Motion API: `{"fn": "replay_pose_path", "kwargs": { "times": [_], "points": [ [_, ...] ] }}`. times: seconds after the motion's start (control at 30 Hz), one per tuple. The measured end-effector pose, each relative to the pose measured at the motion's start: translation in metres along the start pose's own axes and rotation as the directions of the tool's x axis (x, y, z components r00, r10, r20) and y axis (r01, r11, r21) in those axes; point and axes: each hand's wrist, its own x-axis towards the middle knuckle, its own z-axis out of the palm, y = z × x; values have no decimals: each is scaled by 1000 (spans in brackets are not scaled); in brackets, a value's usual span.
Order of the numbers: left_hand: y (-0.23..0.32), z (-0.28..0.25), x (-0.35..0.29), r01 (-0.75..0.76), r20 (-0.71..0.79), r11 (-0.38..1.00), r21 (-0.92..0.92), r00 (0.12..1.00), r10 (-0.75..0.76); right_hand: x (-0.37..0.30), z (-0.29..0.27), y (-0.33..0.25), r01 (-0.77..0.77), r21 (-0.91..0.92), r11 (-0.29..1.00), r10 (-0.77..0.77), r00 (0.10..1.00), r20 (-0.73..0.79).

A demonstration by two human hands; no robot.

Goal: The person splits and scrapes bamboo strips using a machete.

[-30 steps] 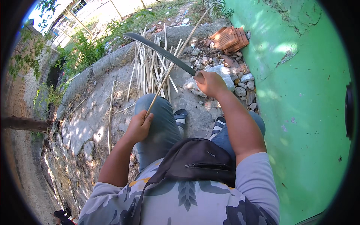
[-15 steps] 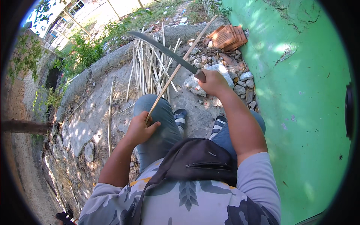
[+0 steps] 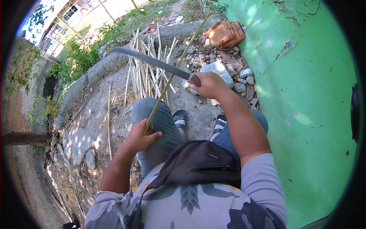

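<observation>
My left hand [image 3: 142, 136] is closed round the lower end of a long, thin bamboo strip [image 3: 187, 48], beside my left knee. The strip slants up and away to the right, its greenish side showing. In my right hand [image 3: 209, 84] is the brown handle of a machete [image 3: 150, 61], its long dark blade pointing left. The blade crosses the strip about midway; I cannot tell whether it is cutting into it. Beyond my left knee lies a loose pile of pale split strips [image 3: 143, 78] on the ground.
A green wall [image 3: 305, 114] runs along the right. Broken stones [image 3: 239, 87] and stacked orange roof tiles [image 3: 225, 34] lie against it. A low concrete kerb [image 3: 85, 80] curves round the left and far side. A black bag [image 3: 202, 162] rests on my lap.
The machete has shifted left and slightly down with my right hand. The bamboo strip has turned from its pale face to its greenish one, and its far end has moved left.
</observation>
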Motion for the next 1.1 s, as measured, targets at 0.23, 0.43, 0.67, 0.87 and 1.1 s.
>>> {"fn": "replay_pose_path", "kwargs": {
  "times": [0.23,0.43,0.67,0.87,1.1],
  "points": [
    [-8,3,0,-57,7,993,107,998,57,-2,-16,-5,56,-122,991,-31,979,201],
    [0,3,-1,-54,-25,991,119,998,58,-2,-17,-3,28,-13,1000,-27,994,102],
    [1,4,4,-99,40,987,127,995,94,-7,-29,4,-38,-72,997,50,984,168],
    [5,5,7,-111,43,988,104,993,107,-15,-39,10,-135,-65,989,140,987,74],
    [25,5,18,-125,142,985,116,984,109,-33,-62,18,-141,-152,978,151,987,54]
  ]
}}
